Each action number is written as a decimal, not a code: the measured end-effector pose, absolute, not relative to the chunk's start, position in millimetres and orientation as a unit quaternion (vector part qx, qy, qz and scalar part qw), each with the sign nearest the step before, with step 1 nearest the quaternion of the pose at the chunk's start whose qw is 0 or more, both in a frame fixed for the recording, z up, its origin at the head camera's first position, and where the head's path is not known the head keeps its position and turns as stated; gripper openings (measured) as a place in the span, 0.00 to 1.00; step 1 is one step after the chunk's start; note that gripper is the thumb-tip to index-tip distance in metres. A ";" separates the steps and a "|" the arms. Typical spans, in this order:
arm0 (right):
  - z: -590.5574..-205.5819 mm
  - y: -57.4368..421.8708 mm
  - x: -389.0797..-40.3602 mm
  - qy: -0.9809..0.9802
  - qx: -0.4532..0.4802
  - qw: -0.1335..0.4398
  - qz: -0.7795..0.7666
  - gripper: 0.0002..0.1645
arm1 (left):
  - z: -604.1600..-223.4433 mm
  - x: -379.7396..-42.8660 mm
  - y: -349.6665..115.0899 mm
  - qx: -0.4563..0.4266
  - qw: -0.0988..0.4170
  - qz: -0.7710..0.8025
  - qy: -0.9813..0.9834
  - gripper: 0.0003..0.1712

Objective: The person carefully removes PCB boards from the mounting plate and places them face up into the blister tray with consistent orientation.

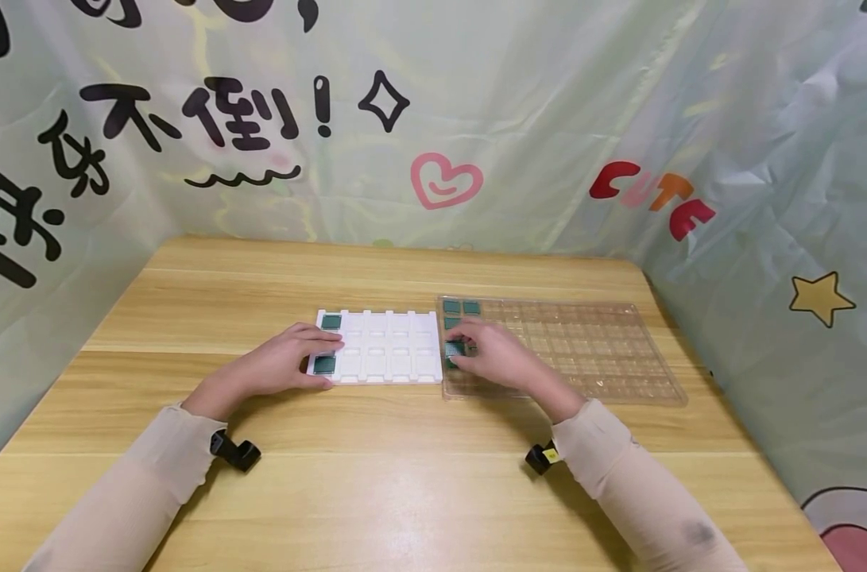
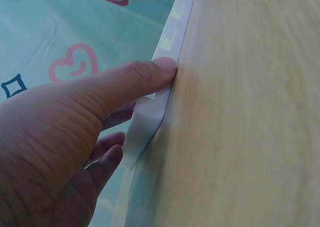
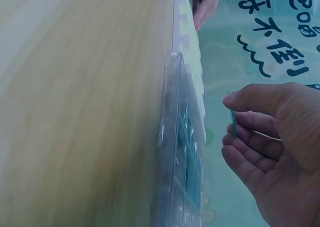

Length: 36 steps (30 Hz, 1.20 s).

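Observation:
My left hand [image 1: 290, 361] holds the left end of a white tray [image 1: 386, 349] with rows of shallow pockets. Its thumb lies along the near edge, and its fingers reach over the left side. Two green square chips [image 1: 330, 322] show in the tray's leftmost column; the spot between them is covered by my fingers. In my right hand [image 1: 493, 353], a thin green chip [image 3: 233, 122] is pinched between thumb and fingertips, raised above the clear plastic tray [image 1: 569, 342]. Several more green chips [image 1: 471, 307] sit at that tray's left end, partly hidden by the hand.
The two trays lie side by side on a wooden table [image 1: 376, 477], the clear one at the right. A printed curtain [image 1: 533, 119] hangs behind the table and along its sides. Small black cameras [image 1: 236, 451] are strapped to both wrists.

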State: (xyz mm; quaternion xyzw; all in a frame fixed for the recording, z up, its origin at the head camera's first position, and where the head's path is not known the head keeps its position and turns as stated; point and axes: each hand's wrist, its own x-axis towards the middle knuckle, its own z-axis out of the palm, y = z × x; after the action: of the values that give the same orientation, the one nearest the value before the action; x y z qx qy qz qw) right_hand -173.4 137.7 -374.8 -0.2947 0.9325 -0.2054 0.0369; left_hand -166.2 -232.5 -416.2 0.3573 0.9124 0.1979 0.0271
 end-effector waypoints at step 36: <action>-386.7 175.5 -183.0 0.944 -0.256 0.095 -0.184 0.20 | -414.8 -170.8 -231.5 0.350 0.040 0.197 0.915 0.40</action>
State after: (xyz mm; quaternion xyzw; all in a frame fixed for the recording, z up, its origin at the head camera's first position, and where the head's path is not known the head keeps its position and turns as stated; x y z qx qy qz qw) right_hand -183.0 175.5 -386.7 -0.2560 0.9443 -0.1837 0.0955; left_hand -170.8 -231.5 -414.8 0.3501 0.9149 0.1969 0.0403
